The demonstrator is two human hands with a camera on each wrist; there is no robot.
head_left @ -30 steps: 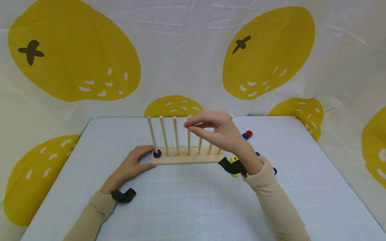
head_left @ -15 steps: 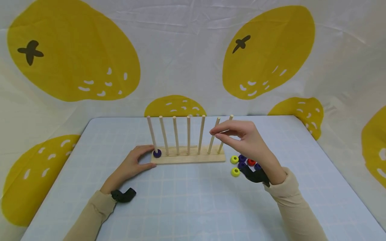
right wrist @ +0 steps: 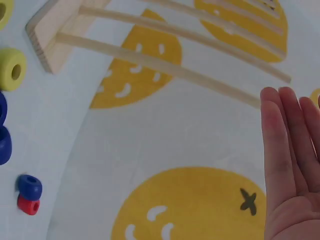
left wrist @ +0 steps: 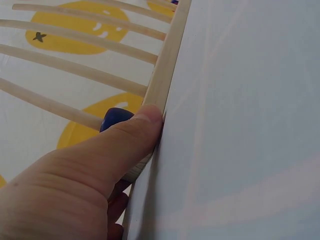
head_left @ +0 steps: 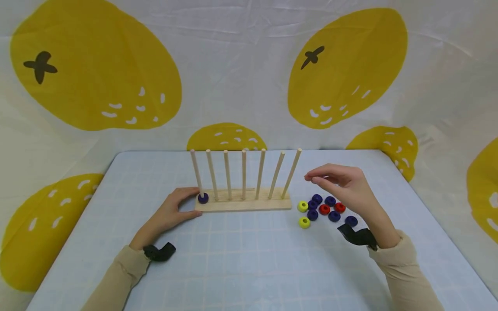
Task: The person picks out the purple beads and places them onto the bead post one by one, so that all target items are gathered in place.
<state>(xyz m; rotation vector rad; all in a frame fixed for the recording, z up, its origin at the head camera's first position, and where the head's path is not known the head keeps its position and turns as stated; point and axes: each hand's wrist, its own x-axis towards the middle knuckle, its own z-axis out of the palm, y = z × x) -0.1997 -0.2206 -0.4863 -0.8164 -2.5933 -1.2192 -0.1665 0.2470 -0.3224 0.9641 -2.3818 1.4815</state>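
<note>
A wooden stand (head_left: 249,206) with a row of several upright pegs sits on the table. My left hand (head_left: 169,211) grips its left end; in the left wrist view the thumb (left wrist: 127,145) presses the front edge. A blue bead (head_left: 203,198) rests at the foot of the leftmost peg. My right hand (head_left: 344,185) hovers right of the stand over loose beads, fingers nearly straight with nothing held. Below it lie two yellow beads (head_left: 303,206), red beads (head_left: 324,209) and several blue beads (head_left: 334,216). In the right wrist view the right fingers (right wrist: 277,145) are extended.
The table (head_left: 241,263) has a pale checked cover. A white curtain (head_left: 233,77) with yellow fruit prints hangs behind it. In the right wrist view, a blue bead (right wrist: 30,187) and a red bead (right wrist: 28,205) touch each other, apart from the other beads.
My right hand has moved right, from over the stand's middle pegs to above the loose beads, uncovering the right pegs and most of the beads. My left hand keeps its place.
</note>
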